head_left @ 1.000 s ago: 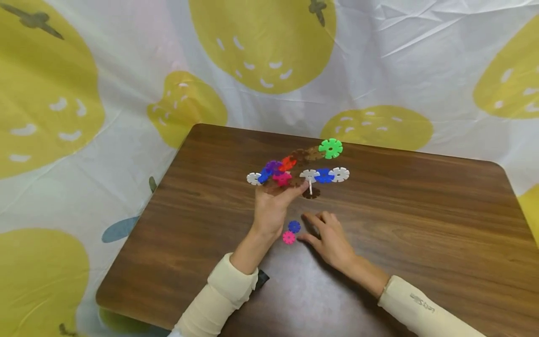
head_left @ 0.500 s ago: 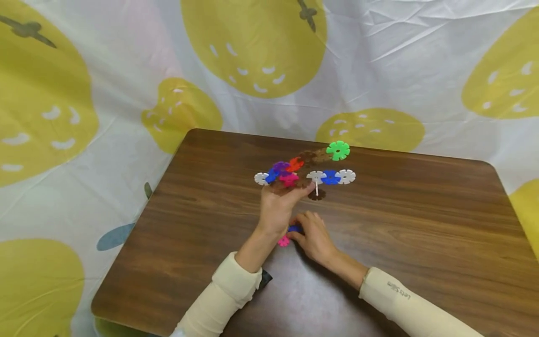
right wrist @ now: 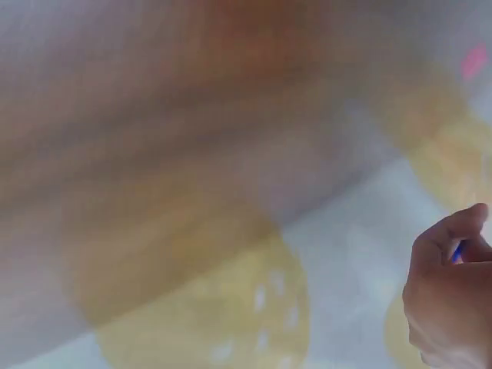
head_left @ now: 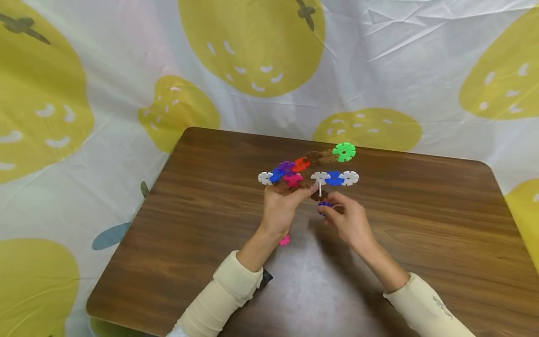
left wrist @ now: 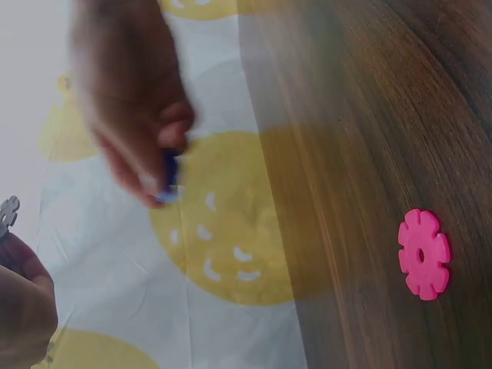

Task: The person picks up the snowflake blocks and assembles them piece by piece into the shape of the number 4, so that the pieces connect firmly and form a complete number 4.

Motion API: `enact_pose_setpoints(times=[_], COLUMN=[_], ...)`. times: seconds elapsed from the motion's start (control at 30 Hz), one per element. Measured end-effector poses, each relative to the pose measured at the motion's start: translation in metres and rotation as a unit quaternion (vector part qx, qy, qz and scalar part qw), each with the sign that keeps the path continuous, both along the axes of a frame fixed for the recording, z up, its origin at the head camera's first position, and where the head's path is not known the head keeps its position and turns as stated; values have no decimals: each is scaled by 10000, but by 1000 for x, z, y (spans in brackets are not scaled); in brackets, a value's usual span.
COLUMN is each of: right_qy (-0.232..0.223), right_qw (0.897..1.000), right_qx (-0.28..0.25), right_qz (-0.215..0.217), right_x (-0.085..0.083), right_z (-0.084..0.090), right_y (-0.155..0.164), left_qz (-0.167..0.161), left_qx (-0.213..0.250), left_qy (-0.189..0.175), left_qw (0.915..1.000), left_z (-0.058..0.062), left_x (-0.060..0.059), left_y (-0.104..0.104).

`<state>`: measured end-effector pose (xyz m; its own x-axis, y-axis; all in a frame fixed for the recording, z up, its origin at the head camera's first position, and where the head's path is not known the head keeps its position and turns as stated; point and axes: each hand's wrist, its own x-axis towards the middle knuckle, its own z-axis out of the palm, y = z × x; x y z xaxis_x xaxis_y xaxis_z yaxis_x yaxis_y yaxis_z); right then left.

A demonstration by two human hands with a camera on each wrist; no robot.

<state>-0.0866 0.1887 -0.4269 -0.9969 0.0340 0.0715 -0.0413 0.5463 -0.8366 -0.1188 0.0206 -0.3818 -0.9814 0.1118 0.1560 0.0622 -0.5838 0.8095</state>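
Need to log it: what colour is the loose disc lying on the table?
Pink disc, clearest in the left wrist view.

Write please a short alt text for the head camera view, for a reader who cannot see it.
The left hand holds up a colourful chain of plastic snowflake discs above a brown wooden table, while the right hand pinches a blue disc just beneath it. A pink disc lies on the table beside the left wrist.

The right wrist view is blurred; fingers mostly hide the blue disc [head_left: 324, 204].
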Motion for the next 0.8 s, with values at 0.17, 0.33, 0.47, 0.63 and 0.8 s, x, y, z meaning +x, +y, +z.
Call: enact_pose_setpoints(times=[0.17,0.33,0.47,0.63,0.8], right_qy=[630,1370,1892,2445,2847], right_qw=[9950,9780,9670,9640,9569], right_qx=[-304,-981,-1307,-646,-122], right_qz=[-713,-1226,-1099,-822,-558], right_x=[5,17,28,37,39], right_z=[54,105,133,149,150], right_y=[24,28,20,5,-7], left_qz=[105,158,195,237,265], left_qx=[-120,-121,-177,-257,-228], left_qy=[151,149,149,213,32], left_qw=[9998,9997,9995,9992,9994], left_z=[-2,-2,-1,2,6], left_x=[-1,-2,-1,1,3], left_y=[1,1,1,4,8])
